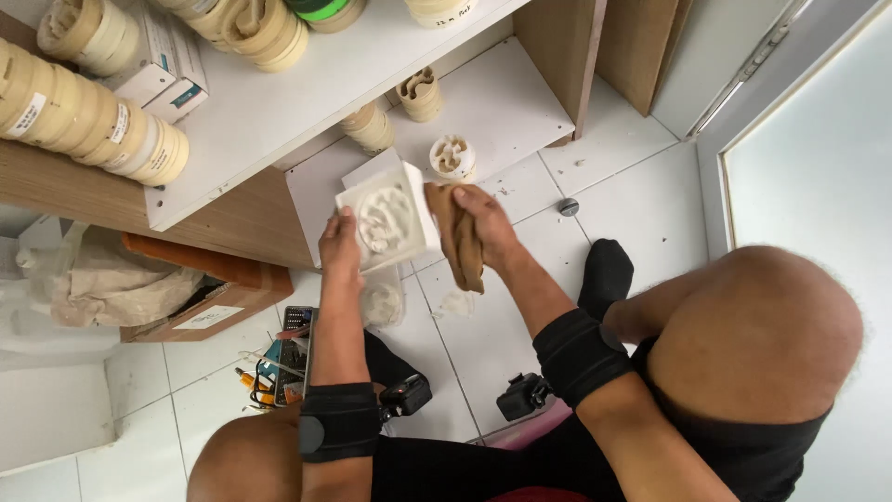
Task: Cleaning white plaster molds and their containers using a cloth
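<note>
Left hand (340, 244) grips white plaster mould (388, 219) by its edge; right hand (481, 221) bunches brown rag (462, 244) vs its side. Wiping looks mid-way, cavity w/ residue left.

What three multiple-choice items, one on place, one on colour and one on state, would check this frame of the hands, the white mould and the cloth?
1. Where is the white square mould?
A. lying on the floor tiles
B. held up in front of the lower shelf
C. inside the cardboard box

2. What colour is the cloth?
A. brown
B. blue
C. green

3. How is the right hand occupied?
A. open and empty
C. resting on a knee
B. closed on the cloth, beside the mould

Answers:
1 B: the left hand grips the mould's edge in the air, with the white lower shelf behind it.
2 A: the cloth hangs down brown against the white tiles.
3 B: the right hand's fingers wrap the cloth's upper end at the mould's side.
</note>
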